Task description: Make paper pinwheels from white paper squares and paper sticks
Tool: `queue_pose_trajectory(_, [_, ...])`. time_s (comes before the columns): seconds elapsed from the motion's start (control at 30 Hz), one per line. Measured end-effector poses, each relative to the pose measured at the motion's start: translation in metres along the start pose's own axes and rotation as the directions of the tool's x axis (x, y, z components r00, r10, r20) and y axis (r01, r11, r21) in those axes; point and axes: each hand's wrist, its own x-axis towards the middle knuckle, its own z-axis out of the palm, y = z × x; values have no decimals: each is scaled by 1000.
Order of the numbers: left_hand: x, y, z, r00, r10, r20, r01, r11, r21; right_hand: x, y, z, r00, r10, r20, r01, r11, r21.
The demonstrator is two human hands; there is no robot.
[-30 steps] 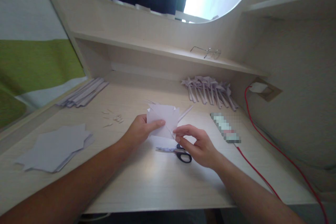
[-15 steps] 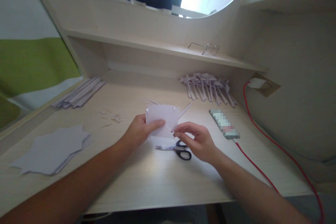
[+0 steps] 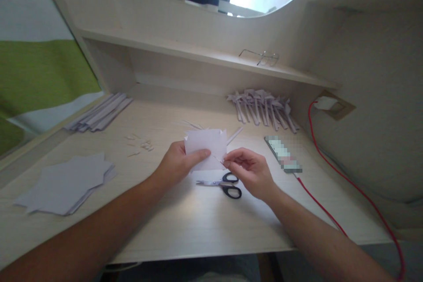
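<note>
A white square of paper (image 3: 205, 141) is held up over the desk, slightly tilted. My left hand (image 3: 180, 158) grips it at the left side, thumb across the front and fingers behind. My right hand (image 3: 249, 169) pinches the paper's lower right corner between thumb and fingertips. A thin line, like a slit or fold, runs from near my left thumb to that corner; I cannot tell which. Just below the paper, scissors (image 3: 220, 183) with black handles lie on the desk, blades pointing left. Thin paper strips (image 3: 235, 135) show behind the sheet.
Cut paper sheets (image 3: 66, 180) are stacked at left, with rolled paper sticks (image 3: 99, 114) behind. Small scraps (image 3: 145, 144) lie nearby. Several paper pinwheels (image 3: 261, 103) lie at back right. A phone (image 3: 282, 154) with a red cable (image 3: 317, 202) is at right; glasses (image 3: 264, 58) sit on the shelf.
My right hand has shifted slightly up and right, still pinching the paper's corner. My left hand keeps its grip. The camera view has moved a little.
</note>
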Motion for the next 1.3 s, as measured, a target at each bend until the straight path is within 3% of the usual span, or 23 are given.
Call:
queue_pose_trajectory(0.63, [0, -4, 2, 1000, 10, -8, -9, 996, 86, 2, 0, -1, 998, -54, 35, 57, 996, -74])
queue_pose_trajectory(1.13, [0, -5, 2, 999, 13, 32, -15, 997, 78, 4, 5, 1, 999, 48, 15, -49, 995, 86])
queue_pose_trajectory(1.23, [3, -6, 0, 1000, 9, 21, -10, 999, 46, 6, 2, -5, 997, 62, 43, -63, 998, 12])
queue_pose_trajectory(1.3, [5, -5, -3, 1000, 11, -16, -10, 999, 33, 8, -3, -14, 991, 86, 106, -70, 987, -148])
